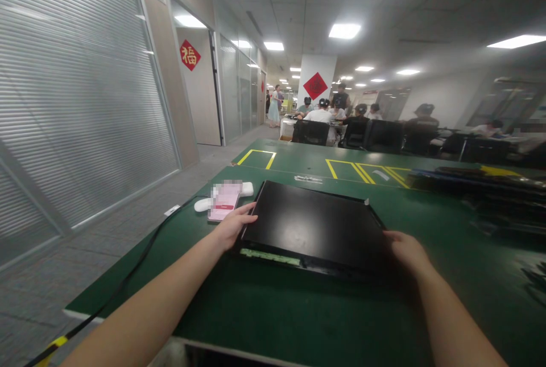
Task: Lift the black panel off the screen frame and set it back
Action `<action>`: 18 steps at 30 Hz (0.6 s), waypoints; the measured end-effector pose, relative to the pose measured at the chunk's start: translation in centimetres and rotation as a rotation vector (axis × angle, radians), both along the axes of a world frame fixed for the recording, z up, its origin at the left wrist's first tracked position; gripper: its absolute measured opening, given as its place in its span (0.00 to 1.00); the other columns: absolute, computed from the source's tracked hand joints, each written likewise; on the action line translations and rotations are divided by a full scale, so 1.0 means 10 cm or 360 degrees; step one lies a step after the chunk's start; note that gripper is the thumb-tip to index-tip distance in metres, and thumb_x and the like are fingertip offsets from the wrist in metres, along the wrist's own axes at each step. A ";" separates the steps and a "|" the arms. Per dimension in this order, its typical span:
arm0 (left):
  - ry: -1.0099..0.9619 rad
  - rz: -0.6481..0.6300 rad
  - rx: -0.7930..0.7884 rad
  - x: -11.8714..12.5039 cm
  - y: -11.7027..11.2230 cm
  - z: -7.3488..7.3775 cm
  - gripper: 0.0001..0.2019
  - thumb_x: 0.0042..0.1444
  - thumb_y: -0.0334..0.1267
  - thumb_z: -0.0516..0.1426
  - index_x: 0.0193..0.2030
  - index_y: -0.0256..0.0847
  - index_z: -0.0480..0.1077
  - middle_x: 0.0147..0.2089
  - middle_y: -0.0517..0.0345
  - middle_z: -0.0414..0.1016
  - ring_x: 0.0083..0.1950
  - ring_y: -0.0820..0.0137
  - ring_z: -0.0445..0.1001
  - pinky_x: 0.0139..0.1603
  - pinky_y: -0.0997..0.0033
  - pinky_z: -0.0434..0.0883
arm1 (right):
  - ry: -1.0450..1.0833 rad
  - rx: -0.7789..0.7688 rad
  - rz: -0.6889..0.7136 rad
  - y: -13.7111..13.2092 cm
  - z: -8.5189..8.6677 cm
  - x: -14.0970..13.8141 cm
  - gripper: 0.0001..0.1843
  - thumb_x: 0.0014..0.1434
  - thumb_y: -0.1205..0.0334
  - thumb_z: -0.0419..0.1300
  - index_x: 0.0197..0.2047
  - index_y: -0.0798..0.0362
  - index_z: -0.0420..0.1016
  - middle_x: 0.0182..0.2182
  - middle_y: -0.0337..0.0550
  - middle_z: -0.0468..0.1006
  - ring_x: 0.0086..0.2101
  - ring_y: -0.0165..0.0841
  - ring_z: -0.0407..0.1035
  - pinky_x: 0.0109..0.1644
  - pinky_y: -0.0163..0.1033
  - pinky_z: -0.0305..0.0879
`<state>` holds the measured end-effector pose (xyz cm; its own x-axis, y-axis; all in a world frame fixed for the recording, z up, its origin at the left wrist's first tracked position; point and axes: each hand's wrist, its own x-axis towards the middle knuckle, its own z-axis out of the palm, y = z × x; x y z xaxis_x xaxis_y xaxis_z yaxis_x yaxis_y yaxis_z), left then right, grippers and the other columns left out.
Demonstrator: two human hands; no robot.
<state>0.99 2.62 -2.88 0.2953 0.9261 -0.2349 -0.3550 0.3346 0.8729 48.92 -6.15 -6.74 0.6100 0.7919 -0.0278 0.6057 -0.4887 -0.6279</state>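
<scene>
A black flat screen panel (pixel 313 225) lies face up, tilted slightly, over the green table. Along its near edge runs a light-green strip (pixel 271 257) like a circuit board. My left hand (pixel 232 225) grips the panel's left edge, thumb on top and fingers partly hidden beneath. At the opposite edge, my right hand (pixel 407 250) closes on the right side, its fingers mostly hidden by the panel and shadow. Just beyond my left hand lies a phone with a pink screen (pixel 224 205), resting by a white object (pixel 246 189).
Yellow tape outlines (pixel 273 159) mark the far part of the green table (pixel 170 293). Stacked dark panels (pixel 478 185) stand at the right. A black cable (pixel 145 256) crosses the left edge. Several people sit at desks behind, among black chairs (pixel 313 132).
</scene>
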 end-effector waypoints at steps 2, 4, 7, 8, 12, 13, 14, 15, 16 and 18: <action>-0.0025 -0.0002 0.0028 0.00 -0.02 0.02 0.39 0.45 0.22 0.65 0.67 0.36 0.63 0.44 0.46 0.83 0.39 0.59 0.83 0.41 0.64 0.79 | -0.0004 0.0010 0.0009 0.00 -0.01 0.00 0.23 0.46 0.68 0.59 0.47 0.51 0.83 0.45 0.50 0.83 0.42 0.41 0.77 0.40 0.37 0.69; -0.0041 0.0007 0.0055 0.01 -0.04 0.04 0.39 0.45 0.23 0.66 0.67 0.36 0.63 0.45 0.45 0.83 0.41 0.59 0.83 0.42 0.64 0.79 | -0.0032 0.0010 0.0007 0.00 -0.01 0.00 0.24 0.47 0.68 0.59 0.47 0.52 0.83 0.45 0.50 0.83 0.42 0.41 0.77 0.41 0.38 0.69; -0.0053 0.0005 0.0101 0.02 -0.08 0.09 0.38 0.45 0.25 0.66 0.66 0.36 0.64 0.47 0.45 0.83 0.45 0.59 0.83 0.45 0.65 0.78 | -0.0068 -0.0013 0.0008 0.00 0.01 -0.02 0.25 0.48 0.69 0.58 0.49 0.53 0.82 0.46 0.50 0.82 0.45 0.42 0.76 0.44 0.39 0.69; -0.0051 0.0001 0.0118 0.03 -0.09 0.10 0.38 0.45 0.26 0.66 0.65 0.37 0.65 0.48 0.45 0.82 0.46 0.58 0.82 0.46 0.64 0.78 | -0.0072 -0.0031 0.0017 0.00 0.02 -0.02 0.25 0.48 0.69 0.57 0.50 0.53 0.82 0.47 0.51 0.82 0.46 0.43 0.76 0.45 0.39 0.69; -0.0007 -0.0021 0.0184 0.03 -0.11 0.11 0.37 0.44 0.28 0.68 0.64 0.39 0.67 0.51 0.46 0.81 0.51 0.57 0.80 0.52 0.62 0.76 | -0.0115 -0.0047 0.0031 0.01 0.02 -0.01 0.26 0.47 0.71 0.57 0.49 0.53 0.83 0.47 0.50 0.82 0.47 0.43 0.75 0.47 0.39 0.69; 0.0007 -0.0023 0.0202 0.03 -0.11 0.11 0.37 0.44 0.29 0.68 0.64 0.39 0.67 0.52 0.46 0.81 0.52 0.57 0.80 0.53 0.61 0.75 | -0.0122 -0.0029 0.0026 0.02 0.01 0.00 0.25 0.46 0.70 0.58 0.48 0.52 0.83 0.46 0.50 0.82 0.46 0.42 0.76 0.46 0.39 0.69; 0.0019 -0.0025 0.0220 0.03 -0.11 0.11 0.37 0.44 0.29 0.68 0.64 0.39 0.68 0.54 0.46 0.80 0.53 0.57 0.79 0.55 0.61 0.75 | -0.0121 -0.0010 0.0022 0.02 0.00 0.01 0.24 0.46 0.69 0.58 0.47 0.51 0.84 0.44 0.50 0.83 0.45 0.42 0.76 0.45 0.39 0.69; 0.0031 -0.0026 0.0237 0.03 -0.10 0.11 0.36 0.44 0.30 0.68 0.63 0.39 0.68 0.55 0.45 0.79 0.55 0.56 0.78 0.56 0.60 0.74 | -0.0112 0.0006 0.0024 0.02 -0.01 0.02 0.23 0.46 0.68 0.59 0.46 0.51 0.84 0.43 0.50 0.83 0.44 0.42 0.77 0.44 0.40 0.70; 0.0041 -0.0028 0.0255 0.03 -0.10 0.10 0.36 0.44 0.31 0.68 0.63 0.39 0.69 0.56 0.45 0.78 0.56 0.55 0.77 0.57 0.59 0.73 | -0.0104 0.0018 0.0029 0.02 -0.02 0.03 0.23 0.45 0.67 0.60 0.45 0.50 0.84 0.42 0.50 0.83 0.42 0.42 0.77 0.44 0.40 0.70; 0.0052 -0.0035 0.0293 0.03 -0.10 0.10 0.35 0.43 0.31 0.68 0.62 0.39 0.70 0.58 0.44 0.77 0.59 0.54 0.75 0.60 0.57 0.71 | -0.0109 0.0030 0.0032 0.02 -0.04 0.05 0.22 0.45 0.67 0.60 0.45 0.50 0.84 0.42 0.50 0.83 0.42 0.43 0.77 0.44 0.40 0.70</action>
